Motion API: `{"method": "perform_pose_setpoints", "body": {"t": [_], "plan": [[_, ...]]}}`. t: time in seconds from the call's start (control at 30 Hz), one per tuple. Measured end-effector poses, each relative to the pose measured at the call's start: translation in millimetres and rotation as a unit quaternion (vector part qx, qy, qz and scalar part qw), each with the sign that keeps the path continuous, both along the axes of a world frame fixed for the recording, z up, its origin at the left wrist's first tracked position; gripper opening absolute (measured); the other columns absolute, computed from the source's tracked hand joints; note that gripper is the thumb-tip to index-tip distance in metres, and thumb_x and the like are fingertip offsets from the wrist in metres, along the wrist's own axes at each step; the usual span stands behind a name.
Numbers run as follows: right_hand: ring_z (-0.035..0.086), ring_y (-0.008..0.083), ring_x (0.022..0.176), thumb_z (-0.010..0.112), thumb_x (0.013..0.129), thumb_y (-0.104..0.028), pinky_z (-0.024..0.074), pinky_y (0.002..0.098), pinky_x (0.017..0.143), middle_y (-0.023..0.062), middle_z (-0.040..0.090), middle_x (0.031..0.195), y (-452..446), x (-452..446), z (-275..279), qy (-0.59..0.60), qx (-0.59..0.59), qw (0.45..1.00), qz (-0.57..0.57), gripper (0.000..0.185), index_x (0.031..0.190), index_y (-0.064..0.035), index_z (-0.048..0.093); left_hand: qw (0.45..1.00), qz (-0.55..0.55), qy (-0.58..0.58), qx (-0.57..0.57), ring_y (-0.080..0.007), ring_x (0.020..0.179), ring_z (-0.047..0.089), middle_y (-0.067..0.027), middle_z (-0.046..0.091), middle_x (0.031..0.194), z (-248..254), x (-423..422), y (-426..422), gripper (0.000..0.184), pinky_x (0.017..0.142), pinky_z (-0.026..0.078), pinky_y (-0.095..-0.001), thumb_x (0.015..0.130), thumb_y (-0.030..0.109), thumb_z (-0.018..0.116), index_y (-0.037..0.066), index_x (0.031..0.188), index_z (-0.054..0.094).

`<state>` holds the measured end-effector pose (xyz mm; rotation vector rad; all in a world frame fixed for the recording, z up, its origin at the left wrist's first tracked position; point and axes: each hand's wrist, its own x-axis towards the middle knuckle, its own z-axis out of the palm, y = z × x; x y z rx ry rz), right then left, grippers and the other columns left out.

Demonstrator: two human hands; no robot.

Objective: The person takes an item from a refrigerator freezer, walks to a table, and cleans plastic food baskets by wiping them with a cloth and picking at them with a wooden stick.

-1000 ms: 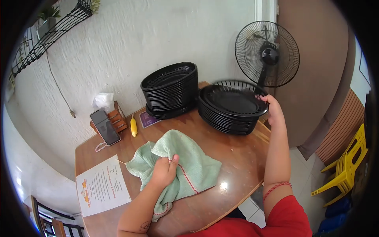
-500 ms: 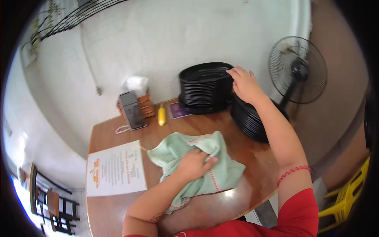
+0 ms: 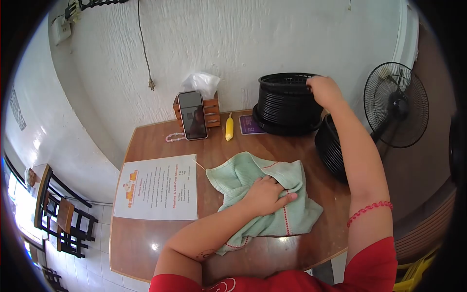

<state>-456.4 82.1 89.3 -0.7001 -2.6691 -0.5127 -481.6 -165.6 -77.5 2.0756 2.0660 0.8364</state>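
A light green towel (image 3: 243,177) with red stitched lines lies rumpled on the wooden table. Flat on top of it rests my left hand (image 3: 265,195), fingers lying along the cloth and the thumb spread out to the side. My right hand (image 3: 325,91) reaches up to a tall stack of black plastic plates (image 3: 287,109) by the wall. Its fingers are closed on the near right rim of the top plate (image 3: 287,79), which sits slightly raised above the others. A second black stack (image 3: 331,148) stands to the right, partly hidden by my right forearm.
A phone (image 3: 192,116) leans on a wooden holder (image 3: 212,109) with white plastic in it. Close by lie a yellow item (image 3: 229,127), a purple card (image 3: 249,125) and a beaded strap (image 3: 174,137). A printed sheet (image 3: 155,190) is at left, a fan (image 3: 399,104) at right.
My right hand has gone from resting over the stack's rim to gripping the top plate, which has come up slightly. My left hand stays on the towel. The view has shifted.
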Motion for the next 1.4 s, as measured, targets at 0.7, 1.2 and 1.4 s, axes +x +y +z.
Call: {"method": "perform_pose_setpoints", "body": {"t": [0.7,1.2,1.4], "plan": [[0.047,0.0053,0.055,0.047,0.087,-0.020,0.0363,0.0147,0.052,-0.0001,0.056,0.073,-111.1,148.6,-109.8,0.292,-0.816,0.496,0.044,0.018,0.092,-0.0043,0.056,0.966,-0.199,-0.158,-0.046,-0.0183,0.059,0.052,-0.0054,0.061,0.076,31.9,-57.8,-16.6,0.020,0.056,0.041,-0.0279,0.071,0.013,0.056,0.002,0.088,0.061],[0.034,0.0043,0.044,0.048,0.085,-0.033,0.0251,0.0177,0.040,-0.0063,0.042,0.053,-78.4,129.2,-143.8,-0.047,-0.760,0.648,0.020,0.031,0.068,-0.0098,0.058,0.913,0.193,0.346,-0.099,-0.0208,0.101,0.047,-0.0056,0.044,0.121,-1.0,-188.5,51.4,0.028,0.081,0.041,-0.0372,0.078,0.020,0.046,0.009,0.102,0.055],[0.037,0.0048,0.047,0.049,0.084,-0.035,0.0283,0.0182,0.042,-0.0043,0.045,0.057,-77.8,128.9,-141.9,-0.056,-0.755,0.654,0.015,0.031,0.072,-0.0087,0.059,0.950,0.094,0.280,0.103,-0.0247,0.094,0.050,-0.0083,0.054,0.105,16.5,-138.6,49.6,0.034,0.081,0.039,-0.0361,0.072,0.018,0.059,0.007,0.103,0.049]]}}
